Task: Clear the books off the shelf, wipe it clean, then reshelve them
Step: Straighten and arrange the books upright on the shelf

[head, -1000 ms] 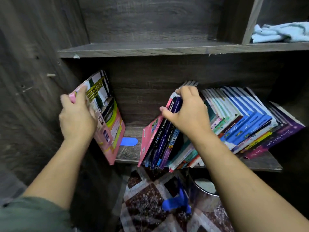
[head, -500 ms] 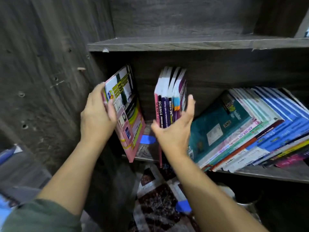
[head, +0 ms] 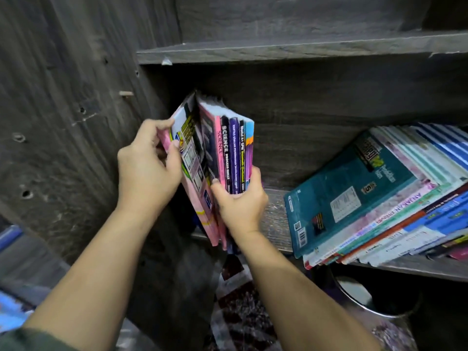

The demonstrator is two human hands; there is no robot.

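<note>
My left hand (head: 145, 171) grips a pink-covered book (head: 190, 171) by its left edge, at the left end of the dark wooden shelf (head: 277, 219). My right hand (head: 240, 203) holds a small bundle of upright books (head: 234, 153) with pink, black, purple and blue spines, pressed against the pink book. Both sets stand together, leaning slightly left. To the right, a long row of books (head: 395, 198) lies slumped leftward, a teal cover on top.
The cabinet's side wall (head: 76, 110) stands close on the left. Another shelf board (head: 291, 50) runs above. Below the shelf are a patterned cloth (head: 243, 307) and a round metal container (head: 364, 300). A bare stretch of shelf lies between the held books and the slumped row.
My right hand has moved its bundle of books left until it meets the pink book in my left hand. The gap between the two sets has closed. The view shifted left.
</note>
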